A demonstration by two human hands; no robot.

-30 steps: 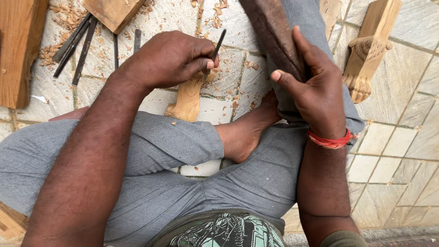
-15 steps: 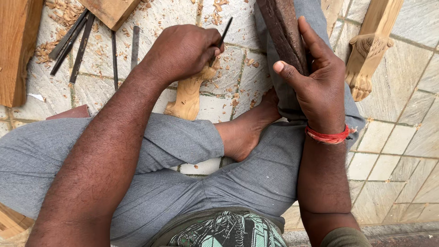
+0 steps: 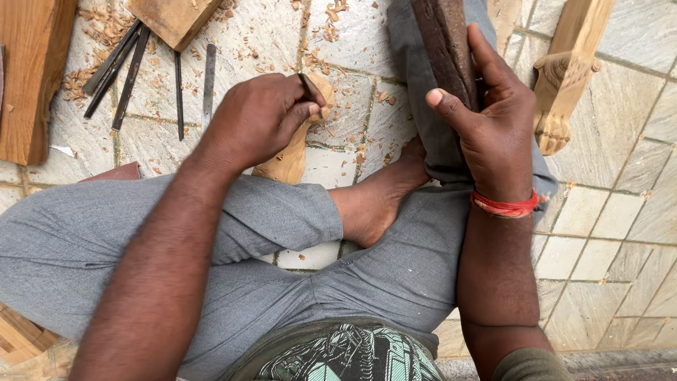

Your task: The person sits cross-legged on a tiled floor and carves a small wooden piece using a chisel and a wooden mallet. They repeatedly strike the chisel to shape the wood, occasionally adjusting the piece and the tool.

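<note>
I sit cross-legged on a tiled floor in grey trousers. My left hand [image 3: 257,120] is closed around a thin dark chisel [image 3: 307,86], its tip held against a small pale carved wood piece [image 3: 293,155] lying on the floor in front of my shin. My right hand [image 3: 493,130], with a red thread at the wrist, grips a dark, rough wooden mallet [image 3: 444,46] that rests along my right leg. My bare foot [image 3: 377,201] lies between the two hands.
Several dark chisels [image 3: 120,67] lie on the floor at the upper left among wood shavings. A brown wooden plank [image 3: 32,77] and a wood block [image 3: 173,20] are beside them. A carved pale furniture leg [image 3: 564,77] lies at the upper right.
My left hand has drawn closer to me and turned the chisel downward, so its tip now meets the carved piece. My right hand stays on the mallet.
</note>
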